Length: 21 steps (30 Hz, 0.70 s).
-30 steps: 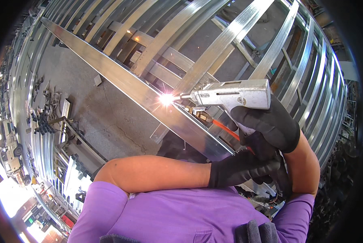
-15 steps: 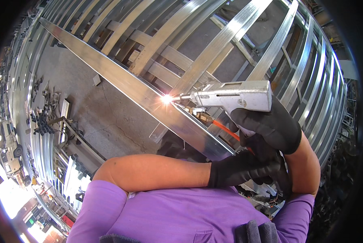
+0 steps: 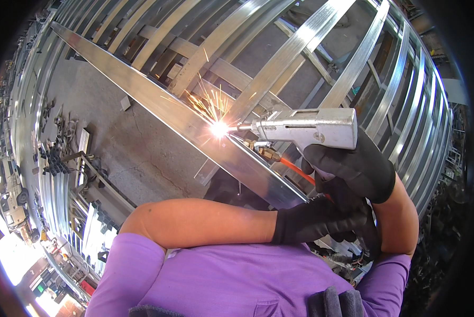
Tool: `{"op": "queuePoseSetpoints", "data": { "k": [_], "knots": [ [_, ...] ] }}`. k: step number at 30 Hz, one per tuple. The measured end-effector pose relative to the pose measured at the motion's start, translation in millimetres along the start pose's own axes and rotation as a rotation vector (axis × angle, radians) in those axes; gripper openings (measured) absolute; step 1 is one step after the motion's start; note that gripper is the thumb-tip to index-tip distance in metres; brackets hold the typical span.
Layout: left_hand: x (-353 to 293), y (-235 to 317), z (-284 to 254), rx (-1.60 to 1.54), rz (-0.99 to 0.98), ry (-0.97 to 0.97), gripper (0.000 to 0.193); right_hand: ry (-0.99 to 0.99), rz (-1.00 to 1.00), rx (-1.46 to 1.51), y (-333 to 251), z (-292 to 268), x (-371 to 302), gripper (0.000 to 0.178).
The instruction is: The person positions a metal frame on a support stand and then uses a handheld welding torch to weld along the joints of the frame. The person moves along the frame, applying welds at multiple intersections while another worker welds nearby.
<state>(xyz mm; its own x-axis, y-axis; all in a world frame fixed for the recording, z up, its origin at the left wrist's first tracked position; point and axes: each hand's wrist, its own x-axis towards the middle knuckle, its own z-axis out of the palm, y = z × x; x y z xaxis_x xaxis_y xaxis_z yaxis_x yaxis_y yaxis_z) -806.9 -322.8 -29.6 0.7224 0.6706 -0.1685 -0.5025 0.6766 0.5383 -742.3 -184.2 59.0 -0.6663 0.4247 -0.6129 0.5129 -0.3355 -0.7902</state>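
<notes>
My right hand, in a black glove, is wrapped round the grip of a silver welding gun. The gun's nozzle points left at a bright weld spot, where sparks fly up. That glow sits on the edge of a long metal tube, beside the end of a crossing bar. Across my body reaches my left arm; its gloved left hand is closed just under the gun's grip, and what it holds is hidden. An orange hose runs from a brass fitting below the nozzle toward my hands.
Rows of parallel metal bars form a large frame ahead and to the right. Beyond the long tube, at left, lies concrete floor with scrap pieces. More stacked metal profiles stand at the far left.
A spray of orange sparks now shoots up from the weld spot. The gun has shifted very slightly right and down in my right hand; my left arm is nearly still.
</notes>
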Motion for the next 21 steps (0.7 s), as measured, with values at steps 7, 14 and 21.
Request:
{"op": "queuePoseSetpoints", "data": {
  "k": [7, 14, 21],
  "knots": [
    [-1, -1, 7, 0.036, 0.104, 0.037, 0.050, 0.007, -0.061, 0.012, 10, -1, -2, 0.038],
    [0, 3, 3, -0.008, -0.009, -0.015, 0.051, -0.017, 0.017, -0.001, 6, -2, -4, 0.032],
    [2, -2, 6, -0.064, -0.005, -0.006, 0.049, -0.002, -0.041, 0.004, 12, 0, -7, 0.029]
  ]
}}
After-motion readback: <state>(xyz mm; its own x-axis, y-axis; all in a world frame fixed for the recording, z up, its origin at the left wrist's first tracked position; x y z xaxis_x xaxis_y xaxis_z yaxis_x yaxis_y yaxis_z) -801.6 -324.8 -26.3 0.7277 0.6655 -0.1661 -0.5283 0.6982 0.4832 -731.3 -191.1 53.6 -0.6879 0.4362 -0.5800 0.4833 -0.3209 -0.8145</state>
